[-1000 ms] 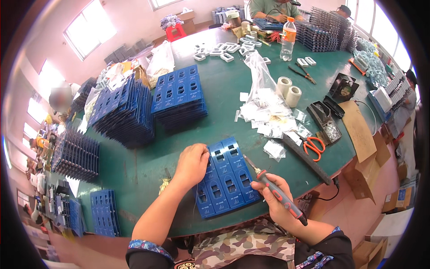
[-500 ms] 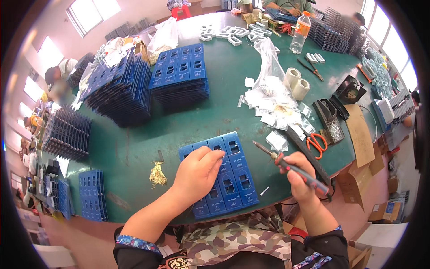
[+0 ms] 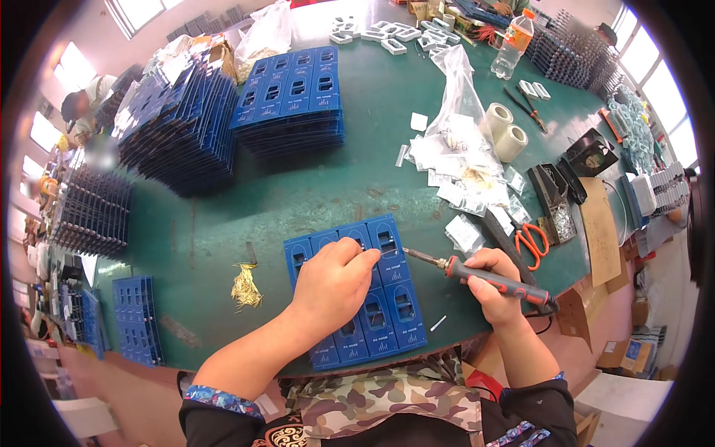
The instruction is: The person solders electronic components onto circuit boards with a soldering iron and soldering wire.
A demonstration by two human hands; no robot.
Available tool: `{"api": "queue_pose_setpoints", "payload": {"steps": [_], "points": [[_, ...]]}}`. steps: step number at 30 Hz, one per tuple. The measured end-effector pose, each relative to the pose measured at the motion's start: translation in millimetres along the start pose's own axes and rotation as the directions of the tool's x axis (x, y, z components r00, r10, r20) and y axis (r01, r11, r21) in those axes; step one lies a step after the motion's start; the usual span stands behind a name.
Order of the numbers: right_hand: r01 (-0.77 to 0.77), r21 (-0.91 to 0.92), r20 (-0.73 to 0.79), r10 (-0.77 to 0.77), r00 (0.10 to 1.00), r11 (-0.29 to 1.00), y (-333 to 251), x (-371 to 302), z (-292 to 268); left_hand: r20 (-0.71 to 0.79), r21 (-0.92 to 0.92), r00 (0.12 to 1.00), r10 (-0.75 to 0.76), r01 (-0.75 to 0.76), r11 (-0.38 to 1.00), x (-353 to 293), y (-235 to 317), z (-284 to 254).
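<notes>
A blue panel of joined circuit boards (image 3: 381, 339) with rows of cutouts lies on the table in front of me. My left hand (image 3: 335, 279) rests over its upper middle, thumb and fingers pinched together. A thin pale sliver shows by the fingertips; what they hold is too small to name. In my right hand (image 3: 493, 287) is a soldering iron (image 3: 477, 274) with a dark grey and red handle. Its tip points left to the top right cutout of the panel, close to my left fingertips. Whether it touches there I cannot tell.
Tall stacks of blue panels (image 3: 287, 97) stand at the far left. A pile of thin gold-coloured pins (image 3: 246, 287) lies left of the panel. To the right are small plastic bags (image 3: 465, 235), orange-handled scissors (image 3: 532, 246), white rolls (image 3: 511, 143), a small fan (image 3: 592, 151) and a bottle (image 3: 512, 45).
My right hand has brought the soldering iron left, its tip now at the panel's top right cutout. My left hand stays pinched over the panel. The whole view has shifted slightly.
</notes>
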State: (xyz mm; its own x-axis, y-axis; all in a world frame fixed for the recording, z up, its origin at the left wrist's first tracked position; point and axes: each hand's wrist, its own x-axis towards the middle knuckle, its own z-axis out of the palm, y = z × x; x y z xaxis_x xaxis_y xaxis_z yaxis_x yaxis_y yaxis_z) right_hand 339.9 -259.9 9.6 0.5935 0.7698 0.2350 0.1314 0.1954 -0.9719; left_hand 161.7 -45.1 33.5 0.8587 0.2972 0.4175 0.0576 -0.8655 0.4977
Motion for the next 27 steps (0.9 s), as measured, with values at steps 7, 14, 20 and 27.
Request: {"api": "queue_pose_setpoints", "payload": {"steps": [7, 14, 20, 27], "points": [[0.104, -0.097, 0.045, -0.1, 0.994, 0.99, 1.5, 2.6, 3.2, 0.008, -0.024, 1.0, 0.01, -0.01, 1.0, -0.6, -2.6, -0.6], [0.133, -0.123, 0.054, -0.127, 0.99, 0.984, 0.9, 4.4, 4.6, 0.01, -0.019, 1.0, 0.018, -0.018, 1.0, -1.5, -4.1, -0.3], [0.156, -0.148, 0.088, -0.144, 0.986, 0.977, 1.0, 5.7, 3.1, 0.008, -0.018, 1.0, 0.022, -0.022, 1.0, -0.7, -3.4, -0.4], [0.204, -0.182, 0.129, -0.182, 0.975, 0.962, -0.3, 7.6, 1.2, 0.015, -0.02, 1.0, 0.02, -0.019, 1.0, -0.5, -3.2, -0.9]]}}
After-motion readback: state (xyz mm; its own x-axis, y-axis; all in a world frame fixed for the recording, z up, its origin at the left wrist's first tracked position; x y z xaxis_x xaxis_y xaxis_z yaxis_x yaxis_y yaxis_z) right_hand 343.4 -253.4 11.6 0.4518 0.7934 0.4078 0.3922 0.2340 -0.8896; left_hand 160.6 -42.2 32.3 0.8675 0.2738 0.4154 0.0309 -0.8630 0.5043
